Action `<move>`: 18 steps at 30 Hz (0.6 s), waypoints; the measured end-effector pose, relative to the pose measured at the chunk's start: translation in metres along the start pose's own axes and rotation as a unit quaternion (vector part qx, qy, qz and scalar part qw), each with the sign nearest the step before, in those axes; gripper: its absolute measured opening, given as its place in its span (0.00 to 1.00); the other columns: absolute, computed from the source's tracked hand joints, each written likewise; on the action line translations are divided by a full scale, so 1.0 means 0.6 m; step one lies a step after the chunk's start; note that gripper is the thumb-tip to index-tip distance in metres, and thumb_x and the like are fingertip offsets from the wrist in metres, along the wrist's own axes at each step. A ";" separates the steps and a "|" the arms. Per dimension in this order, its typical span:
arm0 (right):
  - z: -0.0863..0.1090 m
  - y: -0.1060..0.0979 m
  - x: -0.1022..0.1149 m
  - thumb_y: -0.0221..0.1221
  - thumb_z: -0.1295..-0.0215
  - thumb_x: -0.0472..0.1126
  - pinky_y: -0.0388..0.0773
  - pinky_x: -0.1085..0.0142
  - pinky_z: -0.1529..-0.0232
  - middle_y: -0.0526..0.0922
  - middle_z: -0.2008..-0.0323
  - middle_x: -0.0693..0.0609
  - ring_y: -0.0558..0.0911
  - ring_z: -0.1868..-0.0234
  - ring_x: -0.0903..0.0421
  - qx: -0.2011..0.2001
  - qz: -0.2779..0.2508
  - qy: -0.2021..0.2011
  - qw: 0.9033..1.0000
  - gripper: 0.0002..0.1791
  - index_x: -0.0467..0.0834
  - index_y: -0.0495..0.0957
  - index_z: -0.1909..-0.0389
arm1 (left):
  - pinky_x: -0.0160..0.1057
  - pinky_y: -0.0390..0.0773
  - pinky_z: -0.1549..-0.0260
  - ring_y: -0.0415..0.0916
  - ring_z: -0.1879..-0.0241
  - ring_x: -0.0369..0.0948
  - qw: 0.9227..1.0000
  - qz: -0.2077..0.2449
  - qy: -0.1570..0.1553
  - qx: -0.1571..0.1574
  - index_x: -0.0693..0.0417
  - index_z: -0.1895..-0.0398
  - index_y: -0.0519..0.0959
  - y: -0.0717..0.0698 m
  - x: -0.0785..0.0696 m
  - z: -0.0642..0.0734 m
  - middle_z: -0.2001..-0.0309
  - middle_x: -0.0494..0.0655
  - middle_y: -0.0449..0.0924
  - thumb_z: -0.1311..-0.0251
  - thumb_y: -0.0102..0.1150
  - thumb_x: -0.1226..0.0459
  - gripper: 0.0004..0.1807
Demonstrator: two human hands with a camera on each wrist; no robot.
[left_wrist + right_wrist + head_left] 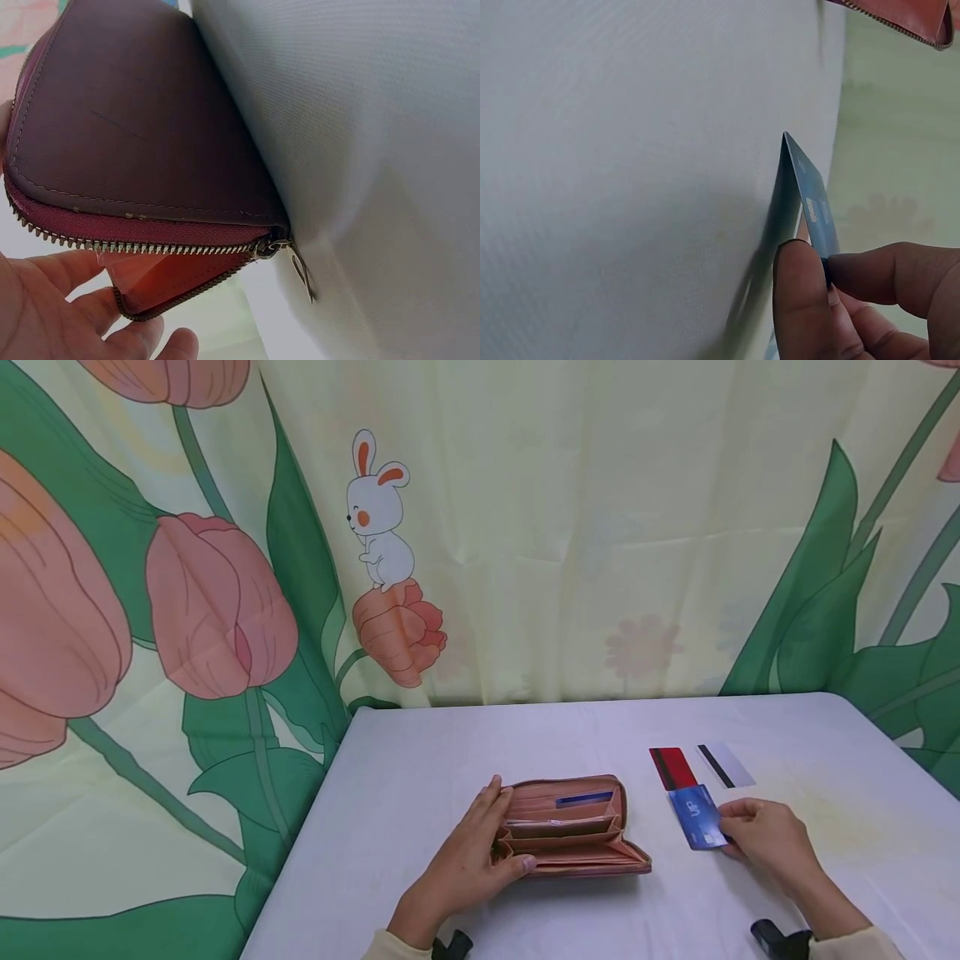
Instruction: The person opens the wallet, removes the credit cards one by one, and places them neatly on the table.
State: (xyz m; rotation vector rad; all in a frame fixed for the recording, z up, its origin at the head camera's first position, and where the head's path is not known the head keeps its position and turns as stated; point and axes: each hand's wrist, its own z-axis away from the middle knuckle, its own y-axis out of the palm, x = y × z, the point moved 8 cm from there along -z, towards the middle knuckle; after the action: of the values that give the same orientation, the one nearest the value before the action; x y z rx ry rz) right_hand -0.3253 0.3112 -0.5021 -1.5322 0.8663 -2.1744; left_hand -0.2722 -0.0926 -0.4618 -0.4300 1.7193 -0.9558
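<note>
A pink zip-around wallet [566,853] stands unzipped on the table, its compartments facing up. My left hand [471,852] holds it at the left end, with the thumb on the near edge and the fingers at the far side. A blue card edge [585,800] shows in a slot of its back wall. The left wrist view has the dark outer cover [135,120] and the zipper pull [301,274]. To the right, my right hand [768,839] pinches a blue card [693,818] between thumb and forefinger. In the right wrist view this card [817,206] is tilted over the cloth.
A red card [673,767] with a dark stripe lies just behind the blue one, partly overlapped by it in the head view. Beside it is a white card [731,764] with a black stripe. White cloth [420,752] covers the table, and a tulip-print curtain [540,527] hangs behind.
</note>
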 end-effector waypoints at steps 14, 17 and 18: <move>0.010 -0.004 0.015 0.62 0.37 0.30 0.81 0.63 0.75 0.84 0.66 0.33 0.80 0.71 0.51 -0.033 0.078 -0.054 0.995 0.14 0.23 0.80 0.54 | 0.65 0.59 0.27 0.42 0.16 0.50 1.000 0.005 0.007 -0.002 0.48 0.15 0.51 0.000 -0.002 0.001 0.15 0.43 0.39 0.33 0.60 0.37 0.51; 0.012 -0.006 0.023 0.63 0.39 0.30 0.80 0.57 0.69 0.85 0.68 0.35 0.80 0.69 0.48 -0.038 0.105 -0.071 0.991 0.15 0.24 0.80 0.55 | 0.66 0.59 0.27 0.42 0.17 0.51 1.000 0.003 0.007 -0.003 0.48 0.15 0.51 0.001 -0.002 0.001 0.15 0.43 0.40 0.32 0.60 0.37 0.51; 0.014 -0.007 0.026 0.63 0.38 0.30 0.79 0.56 0.68 0.85 0.68 0.36 0.80 0.68 0.47 -0.039 0.114 -0.073 0.990 0.15 0.24 0.80 0.54 | 0.65 0.59 0.27 0.42 0.17 0.51 1.000 0.003 0.006 -0.003 0.48 0.15 0.51 0.000 -0.003 0.001 0.15 0.43 0.39 0.32 0.60 0.38 0.51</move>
State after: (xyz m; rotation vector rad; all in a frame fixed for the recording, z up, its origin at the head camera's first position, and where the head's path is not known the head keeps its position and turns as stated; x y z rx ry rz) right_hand -0.3229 0.3027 -0.4862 -1.5241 1.0342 -1.8626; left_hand -0.2712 -0.0916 -0.4610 -0.4239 1.7338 -0.9504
